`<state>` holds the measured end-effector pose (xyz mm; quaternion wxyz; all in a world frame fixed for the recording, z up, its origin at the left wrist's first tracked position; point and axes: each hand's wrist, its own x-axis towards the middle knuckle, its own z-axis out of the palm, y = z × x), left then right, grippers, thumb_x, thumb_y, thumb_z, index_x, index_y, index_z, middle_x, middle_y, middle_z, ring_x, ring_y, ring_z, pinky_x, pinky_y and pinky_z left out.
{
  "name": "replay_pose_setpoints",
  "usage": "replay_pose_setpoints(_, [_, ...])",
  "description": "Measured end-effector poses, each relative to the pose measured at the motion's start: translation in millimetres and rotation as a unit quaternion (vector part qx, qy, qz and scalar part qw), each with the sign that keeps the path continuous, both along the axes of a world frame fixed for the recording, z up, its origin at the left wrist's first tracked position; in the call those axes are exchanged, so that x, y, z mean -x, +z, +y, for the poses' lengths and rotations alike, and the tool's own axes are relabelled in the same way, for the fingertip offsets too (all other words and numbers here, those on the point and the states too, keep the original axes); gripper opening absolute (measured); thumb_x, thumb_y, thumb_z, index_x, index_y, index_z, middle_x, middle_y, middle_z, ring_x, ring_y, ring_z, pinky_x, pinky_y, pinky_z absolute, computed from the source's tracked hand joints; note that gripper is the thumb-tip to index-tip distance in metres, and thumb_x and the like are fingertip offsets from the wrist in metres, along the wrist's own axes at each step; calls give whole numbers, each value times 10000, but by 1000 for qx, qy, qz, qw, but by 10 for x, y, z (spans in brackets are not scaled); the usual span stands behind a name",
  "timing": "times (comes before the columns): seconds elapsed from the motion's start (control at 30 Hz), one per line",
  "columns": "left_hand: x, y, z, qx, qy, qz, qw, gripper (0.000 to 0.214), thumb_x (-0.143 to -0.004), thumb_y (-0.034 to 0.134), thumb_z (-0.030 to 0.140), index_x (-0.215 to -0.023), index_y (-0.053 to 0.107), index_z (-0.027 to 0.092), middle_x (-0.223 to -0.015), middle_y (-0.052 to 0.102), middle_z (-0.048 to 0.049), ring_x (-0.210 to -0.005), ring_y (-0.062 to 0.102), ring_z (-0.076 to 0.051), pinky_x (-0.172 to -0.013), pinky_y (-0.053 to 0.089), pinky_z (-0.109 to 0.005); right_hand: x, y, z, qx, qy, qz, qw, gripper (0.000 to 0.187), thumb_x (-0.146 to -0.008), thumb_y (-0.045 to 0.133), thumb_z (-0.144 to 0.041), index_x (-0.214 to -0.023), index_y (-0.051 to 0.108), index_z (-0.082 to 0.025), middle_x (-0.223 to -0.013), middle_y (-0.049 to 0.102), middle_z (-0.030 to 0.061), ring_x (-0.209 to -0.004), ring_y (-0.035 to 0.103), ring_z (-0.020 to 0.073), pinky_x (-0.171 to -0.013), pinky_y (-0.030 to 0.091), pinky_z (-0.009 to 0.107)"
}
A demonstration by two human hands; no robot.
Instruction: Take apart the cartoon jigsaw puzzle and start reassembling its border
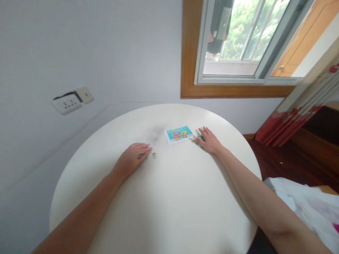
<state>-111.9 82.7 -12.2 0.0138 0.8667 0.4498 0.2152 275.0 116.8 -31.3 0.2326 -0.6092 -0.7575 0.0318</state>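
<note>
My left hand [134, 157] lies flat, palm down, on the round white table [164, 197], fingers stretched over small green pieces that peek out at the fingertips. One tiny loose piece [154, 155] sits just right of those fingers. My right hand [208, 140] also rests flat with fingers spread, covering more small green pieces [196, 141] at its left edge. Between the hands, slightly farther away, lies a small cartoon picture card [178, 134] with a turquoise background and a white border.
The table stands against a white wall with a power socket [67, 103] at left. A wood-framed window [238, 49] is behind it. Red-and-white cloth [299, 113] hangs at right above a dark wooden floor. White fabric [304, 201] lies at lower right.
</note>
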Motion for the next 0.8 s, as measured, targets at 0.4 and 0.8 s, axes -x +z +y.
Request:
replay_pose_setpoints(0.4, [-365, 128, -222, -62, -9, 47, 997, 247, -905, 506, 413, -880, 626, 199, -925, 639, -61, -876, 558, -219, -829, 439, -380, 206, 14, -245, -14, 35, -25, 999, 419, -931, 439, -350, -1232, 572, -92, -1352, 520, 191, -1316, 412, 288, -1107, 308, 439])
replay_pose_setpoints(0.8, [-209, -17, -85, -71, 56, 31, 995, 161, -890, 495, 304, -876, 608, 191, -918, 587, -70, -904, 520, -237, -861, 408, -389, 376, 93, -281, -29, 31, 63, 997, 158, -854, 547, -228, -958, 644, -160, -1050, 619, 117, -1033, 564, 226, -983, 409, 383])
